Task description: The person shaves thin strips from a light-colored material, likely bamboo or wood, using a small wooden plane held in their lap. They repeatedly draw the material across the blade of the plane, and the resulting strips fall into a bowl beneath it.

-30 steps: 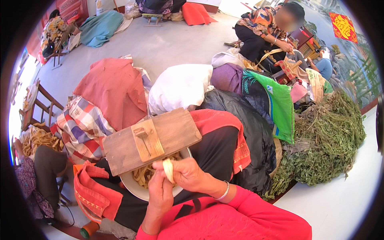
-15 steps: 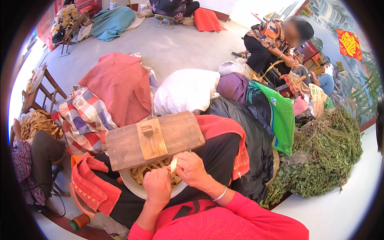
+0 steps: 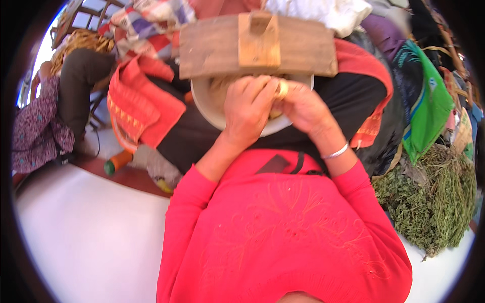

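Both my hands meet over a white bowl [image 3: 203, 110] in my lap. A pale yellow folded strip [image 3: 282, 90] pokes out between them. My left hand [image 3: 246, 108] is closed, its bent fingers pressed against the strip and its fingertips partly hidden. My right hand [image 3: 305, 108], with a silver bangle [image 3: 337, 151] at the wrist, pinches the same strip from the other side. Across the bowl's far side lies a thick wooden board [image 3: 212, 48] with a lighter wooden plate and a small block on it. Tan strips inside the bowl are mostly covered by my hands.
Red towels [image 3: 146, 103] drape over my knees. Beside my left leg lies a spool of orange-brown thread [image 3: 120, 162]. A person's leg [image 3: 83, 83] is further left. Cloth-covered bundles stand ahead; a green bag [image 3: 429, 108] and a heap of leafy stalks [image 3: 427, 197] are at right.
The view has tipped down, so the board, bowl and hands appear higher and more of my red top shows. My hands still hold the pale strip, now closer together.
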Demonstrator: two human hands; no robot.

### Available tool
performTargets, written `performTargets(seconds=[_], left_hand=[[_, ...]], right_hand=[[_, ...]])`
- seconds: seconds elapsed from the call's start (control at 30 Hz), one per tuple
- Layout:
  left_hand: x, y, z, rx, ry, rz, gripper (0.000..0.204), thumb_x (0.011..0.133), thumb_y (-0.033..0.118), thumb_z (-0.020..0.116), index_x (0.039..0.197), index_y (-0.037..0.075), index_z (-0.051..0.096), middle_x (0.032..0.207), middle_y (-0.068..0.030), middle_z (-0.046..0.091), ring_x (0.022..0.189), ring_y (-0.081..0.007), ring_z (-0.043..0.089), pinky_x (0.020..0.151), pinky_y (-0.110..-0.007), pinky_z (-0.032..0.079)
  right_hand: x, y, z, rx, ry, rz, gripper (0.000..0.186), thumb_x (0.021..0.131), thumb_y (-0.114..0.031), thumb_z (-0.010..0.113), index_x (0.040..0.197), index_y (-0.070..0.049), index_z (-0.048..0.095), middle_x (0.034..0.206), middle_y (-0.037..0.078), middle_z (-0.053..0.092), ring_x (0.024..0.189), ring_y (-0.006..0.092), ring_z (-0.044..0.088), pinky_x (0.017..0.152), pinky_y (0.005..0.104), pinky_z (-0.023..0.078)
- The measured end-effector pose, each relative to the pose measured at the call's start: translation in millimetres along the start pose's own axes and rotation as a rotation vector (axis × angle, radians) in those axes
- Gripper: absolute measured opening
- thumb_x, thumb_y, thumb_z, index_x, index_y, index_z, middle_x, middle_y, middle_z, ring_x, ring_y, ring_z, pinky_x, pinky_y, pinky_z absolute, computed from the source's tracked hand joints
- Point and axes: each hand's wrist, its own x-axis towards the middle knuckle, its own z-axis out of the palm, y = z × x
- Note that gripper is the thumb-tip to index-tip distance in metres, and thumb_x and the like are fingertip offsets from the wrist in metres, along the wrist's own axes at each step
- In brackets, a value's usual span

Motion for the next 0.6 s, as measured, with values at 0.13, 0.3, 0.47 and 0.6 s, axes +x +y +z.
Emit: performTargets(seconds=[0.13, 0.3, 0.47, 0.6], left_hand=[[5.6, 4.7, -15.8, -0.233, -0.207, -0.24, 0.031, 0.08, 0.009, 0.065, 0.11, 0.002, 0.059, 0.092, -0.014, 0.061, 0.084, -0.0327, 0.058, 0.073, -0.039, 0.047], [18.0, 4.2, -4.5, -0.171, -0.316, -0.406, 0.025, 0.092, 0.027, 0.056, 0.103, 0.004, 0.056, 0.068, -0.0148, 0.056, 0.061, -0.0313, 0.057, 0.06, -0.04, 0.046], [9.8, -0.9, 16.7, -0.768, -0.172, -0.808, 0.036, 0.097, 0.036, 0.049, 0.09, 0.002, 0.059, 0.061, -0.0062, 0.055, 0.056, -0.0192, 0.055, 0.052, -0.033, 0.043], [10.0, 8.7, 15.8, -1.323, -0.14, -1.161, 0.043, 0.101, 0.038, 0.042, 0.09, 0.001, 0.06, 0.059, 0.004, 0.042, 0.053, -0.0039, 0.038, 0.047, -0.022, 0.032]], right_hand=[[3.4, 0.3, 1.4, -0.427, 0.218, -0.206, 0.014, 0.085, -0.005, 0.063, 0.096, 0.002, 0.069, 0.118, 0.004, 0.053, 0.102, 0.0128, 0.056, 0.087, 0.0263, 0.045], [6.5, 1.6, 9.7, -1.206, 0.29, -0.582, 0.009, 0.081, -0.001, 0.062, 0.088, 0.002, 0.066, 0.112, 0.01, 0.055, 0.099, 0.0187, 0.056, 0.086, 0.0279, 0.044], [5.5, 0.2, 21.5, -1.162, 0.334, -0.763, 0.004, 0.08, 0.002, 0.062, 0.082, 0.003, 0.065, 0.106, 0.012, 0.057, 0.091, 0.021, 0.057, 0.082, 0.0293, 0.046], [10.2, -3.1, 24.6, -1.087, 0.419, -0.835, 0.005, 0.082, 0.001, 0.063, 0.08, 0.005, 0.065, 0.108, 0.01, 0.057, 0.09, 0.0166, 0.057, 0.08, 0.0281, 0.047]])
